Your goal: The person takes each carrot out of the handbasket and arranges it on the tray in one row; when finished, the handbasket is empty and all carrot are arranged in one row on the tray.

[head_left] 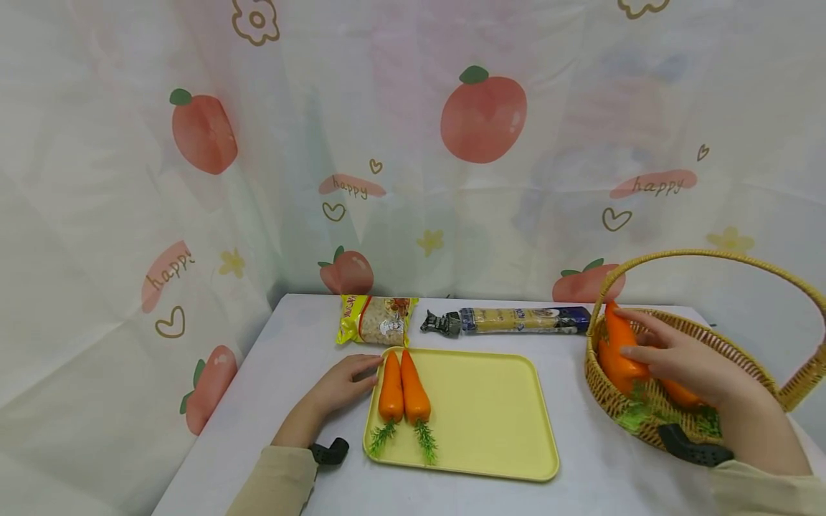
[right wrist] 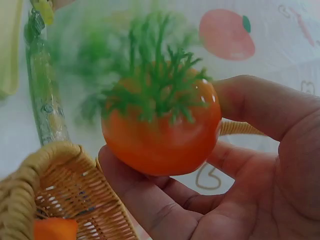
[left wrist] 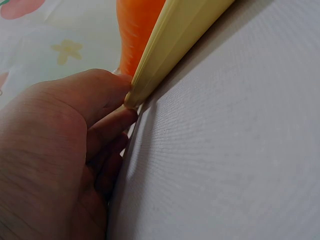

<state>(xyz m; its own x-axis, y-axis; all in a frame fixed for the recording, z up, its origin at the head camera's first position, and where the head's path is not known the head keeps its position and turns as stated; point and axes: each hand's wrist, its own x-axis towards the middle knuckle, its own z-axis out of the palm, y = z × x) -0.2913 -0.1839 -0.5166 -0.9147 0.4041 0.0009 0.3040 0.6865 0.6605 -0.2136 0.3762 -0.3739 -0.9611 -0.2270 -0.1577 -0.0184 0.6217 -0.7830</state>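
A pale yellow tray (head_left: 480,416) lies on the table with two orange carrots (head_left: 390,390) side by side at its left, green tops toward me. My left hand (head_left: 345,383) holds the tray's left rim, thumb and fingertips at the edge in the left wrist view. At the right, my right hand (head_left: 687,355) grips another carrot (right wrist: 162,135) around its thick body, its leafy top facing the right wrist camera. This carrot is over the wicker basket (head_left: 603,398), pointed end up. Another carrot (head_left: 680,394) lies in the basket, partly hidden by the hand.
Behind the tray lie a yellow-ended food packet (head_left: 381,320) and a long clear-and-blue packet (head_left: 525,320) with a dark gathered end. The basket's tall handle (head_left: 710,253) arches over its opening. A printed curtain (head_left: 400,236) hangs along the table's back and left.
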